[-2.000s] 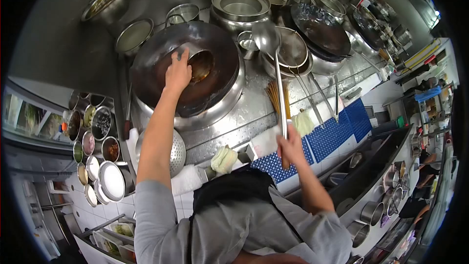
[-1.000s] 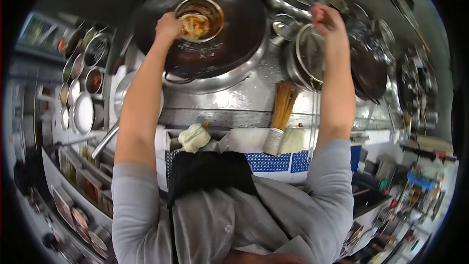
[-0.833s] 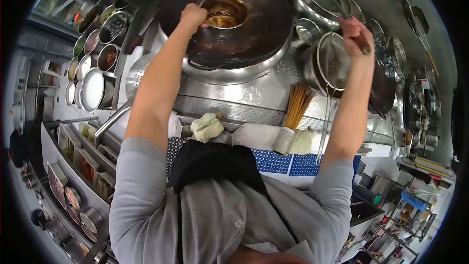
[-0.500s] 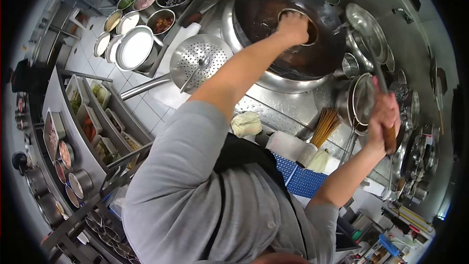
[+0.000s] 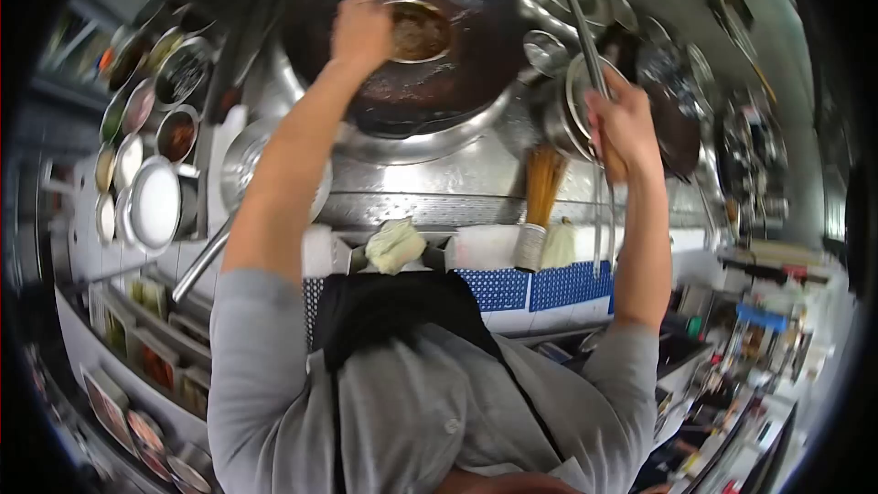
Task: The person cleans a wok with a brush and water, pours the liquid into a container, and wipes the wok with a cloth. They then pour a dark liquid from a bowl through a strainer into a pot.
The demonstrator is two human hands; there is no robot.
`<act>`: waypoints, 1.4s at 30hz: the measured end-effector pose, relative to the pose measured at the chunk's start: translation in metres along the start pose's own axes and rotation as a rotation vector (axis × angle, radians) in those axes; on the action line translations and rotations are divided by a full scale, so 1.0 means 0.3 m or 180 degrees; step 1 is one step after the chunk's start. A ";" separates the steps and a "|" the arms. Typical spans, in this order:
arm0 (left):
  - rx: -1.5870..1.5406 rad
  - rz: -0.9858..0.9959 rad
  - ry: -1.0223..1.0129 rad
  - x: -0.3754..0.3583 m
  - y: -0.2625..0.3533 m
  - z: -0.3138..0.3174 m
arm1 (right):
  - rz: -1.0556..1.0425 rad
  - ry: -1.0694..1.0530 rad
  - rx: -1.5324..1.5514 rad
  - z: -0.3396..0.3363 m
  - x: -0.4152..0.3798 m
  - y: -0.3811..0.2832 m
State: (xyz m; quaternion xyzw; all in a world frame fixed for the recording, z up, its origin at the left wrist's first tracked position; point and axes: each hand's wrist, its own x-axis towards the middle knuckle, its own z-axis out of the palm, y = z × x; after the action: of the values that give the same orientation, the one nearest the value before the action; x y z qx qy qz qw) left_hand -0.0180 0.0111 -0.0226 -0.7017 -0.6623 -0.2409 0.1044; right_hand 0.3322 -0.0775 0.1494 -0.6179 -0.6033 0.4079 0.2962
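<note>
Steel counter point(image 5: 485, 169) beside grey wall point(image 5: 791, 37), right fingers point(image 5: 600, 121) clamped on ladle point(image 5: 585, 32), left fingers point(image 5: 366, 7) clamped on bowl point(image 5: 444, 32)

Wok point(image 5: 485, 55) beneath left hand point(image 5: 361, 35) was blackish brown. Ladle point(image 5: 585, 35) in right hand point(image 5: 624, 126), silver. Brush point(image 5: 541, 187) below-left of right hand was tan; mats point(image 5: 567, 286) farther below, white-dotted blue. Cloth point(image 5: 395, 245) lower, between hands, was pale green.
</note>
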 end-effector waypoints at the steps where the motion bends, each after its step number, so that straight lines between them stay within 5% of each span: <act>1: -0.0106 -0.0408 0.0152 -0.010 -0.005 -0.006 | -0.0191 0.0136 -0.0246 -0.033 0.099 0.031; 7: -0.2048 -0.2493 -0.1713 -0.017 -0.021 -0.079 | 0.0090 0.0500 -0.1427 -0.128 0.653 0.210; 10: -0.3739 -0.3121 -0.1391 -0.058 0.020 -0.036 | 0.0872 0.0064 0.0548 -0.144 0.802 0.262; 11: -0.3789 -0.3170 -0.1257 -0.055 0.031 -0.022 | 0.0946 -0.0605 0.1811 -0.192 0.871 0.319; 13: -0.3897 -0.3267 -0.1019 -0.054 0.043 0.006 | 0.1087 -0.0252 0.3541 -0.201 0.848 0.298; 14: -0.3861 -0.3200 -0.0982 -0.050 0.037 0.007 | 0.1081 -0.0603 0.3976 -0.228 0.837 0.302; 19: -0.2801 -0.3315 0.0149 0.005 -0.042 0.151 | 0.1310 -0.1371 0.5300 -0.265 0.593 0.162; 23: -0.3000 -0.3898 0.0274 -0.004 0.171 -0.012 | 0.1253 -0.2249 0.6031 -0.191 0.304 0.039; 25: -0.3687 -0.4101 -0.0033 -0.010 0.187 0.013 | 0.1218 -0.2159 0.6397 -0.101 0.132 -0.005; 29: -0.3512 -0.4153 -0.0451 0.034 0.161 -0.002 | 0.1481 -0.2228 0.5917 0.024 -0.097 -0.035; 35: -0.3350 -0.3851 -0.0926 0.024 0.117 0.035 | 0.0777 -0.0974 0.2338 0.106 -0.210 -0.005; 38: -0.2131 -0.2666 -0.0927 -0.037 0.057 0.013 | 0.0232 -0.0141 0.0829 0.098 -0.211 -0.037; 41: -0.1478 -0.2246 -0.1170 -0.079 0.013 0.015 | -0.0047 0.0170 -0.0046 -0.019 -0.054 -0.012; 42: -0.1229 -0.1645 -0.1454 -0.101 0.004 -0.068 | -0.0101 0.0058 -0.0172 -0.057 0.021 0.011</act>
State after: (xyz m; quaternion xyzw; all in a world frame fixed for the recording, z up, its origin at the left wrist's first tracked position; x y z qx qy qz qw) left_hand -0.0210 -0.0252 -0.0192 -0.5541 -0.7659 -0.2170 -0.2435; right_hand 0.3481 -0.0694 0.1541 -0.6197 -0.6211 0.3811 0.2914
